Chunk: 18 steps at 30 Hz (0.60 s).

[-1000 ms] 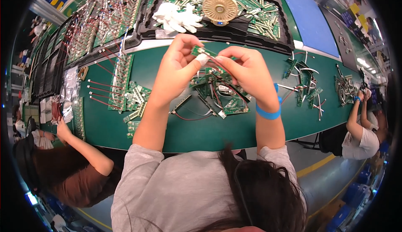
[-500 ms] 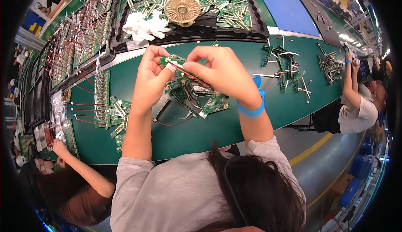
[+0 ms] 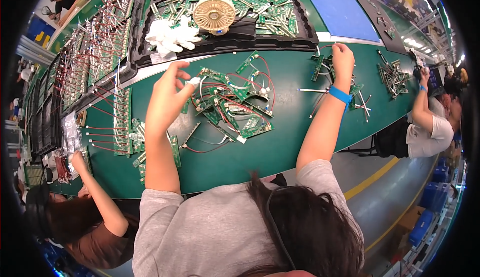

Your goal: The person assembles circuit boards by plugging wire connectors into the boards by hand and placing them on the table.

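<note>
My left hand (image 3: 169, 93) hovers at the left edge of a tangled heap of green circuit boards (image 3: 225, 108) with red, black and white wires. Its fingers are loosely curled and apart, and something white covers the thumb tip. No board shows in that hand. Farther right, my right hand (image 3: 343, 62), with a blue wrist strap (image 3: 340, 95), is over a smaller cluster of wired boards (image 3: 357, 91). Its fingers are bent and pressed together; whatever they pinch is hidden. A white wire runs close to the fingertips.
A black tray (image 3: 292, 41) of loose boards holds a small gold fan (image 3: 214, 15) and white gloves (image 3: 172, 36). Wired boards fill racks (image 3: 95, 52) at left; a row of boards (image 3: 122, 122) lies nearer. Another board pile (image 3: 393, 77) is far right. People sit on both sides.
My hands have parted. The board they held together over the middle heap is no longer between them. My right hand has swung right to the smaller cluster; my left has opened and shifted slightly left.
</note>
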Each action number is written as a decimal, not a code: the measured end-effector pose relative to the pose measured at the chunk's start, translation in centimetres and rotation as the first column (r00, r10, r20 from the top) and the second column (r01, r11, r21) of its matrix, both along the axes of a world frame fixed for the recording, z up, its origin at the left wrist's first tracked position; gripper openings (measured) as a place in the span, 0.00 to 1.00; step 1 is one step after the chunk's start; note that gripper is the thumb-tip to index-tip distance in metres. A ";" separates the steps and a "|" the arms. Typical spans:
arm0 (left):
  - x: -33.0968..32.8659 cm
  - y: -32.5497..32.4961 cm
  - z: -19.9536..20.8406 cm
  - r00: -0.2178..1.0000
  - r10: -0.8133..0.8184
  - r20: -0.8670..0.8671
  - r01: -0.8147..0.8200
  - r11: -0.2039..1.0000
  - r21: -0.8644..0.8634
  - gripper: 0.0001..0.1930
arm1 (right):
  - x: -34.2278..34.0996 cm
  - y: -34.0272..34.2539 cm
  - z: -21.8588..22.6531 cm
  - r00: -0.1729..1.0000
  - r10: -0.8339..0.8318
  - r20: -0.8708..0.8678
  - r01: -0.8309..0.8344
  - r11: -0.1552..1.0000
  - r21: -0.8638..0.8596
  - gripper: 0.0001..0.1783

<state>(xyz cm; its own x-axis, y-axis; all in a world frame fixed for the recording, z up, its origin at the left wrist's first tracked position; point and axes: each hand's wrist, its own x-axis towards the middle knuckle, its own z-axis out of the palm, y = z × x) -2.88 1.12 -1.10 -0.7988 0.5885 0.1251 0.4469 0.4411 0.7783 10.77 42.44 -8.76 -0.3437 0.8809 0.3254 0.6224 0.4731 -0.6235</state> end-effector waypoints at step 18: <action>1.0 -12.5 -0.3 0.962 0.272 0.025 -0.258 0.935 -0.243 0.12 | 0.7 0.3 1.8 0.982 -0.025 0.189 0.013 0.998 0.064 0.24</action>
<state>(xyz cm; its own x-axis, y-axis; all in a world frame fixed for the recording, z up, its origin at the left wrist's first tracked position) -1.92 -11.38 -1.42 -0.9315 0.3613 -0.0414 0.2464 0.7108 0.6588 11.48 42.75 -6.97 -0.3879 0.8680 0.3102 0.7359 0.4942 -0.4628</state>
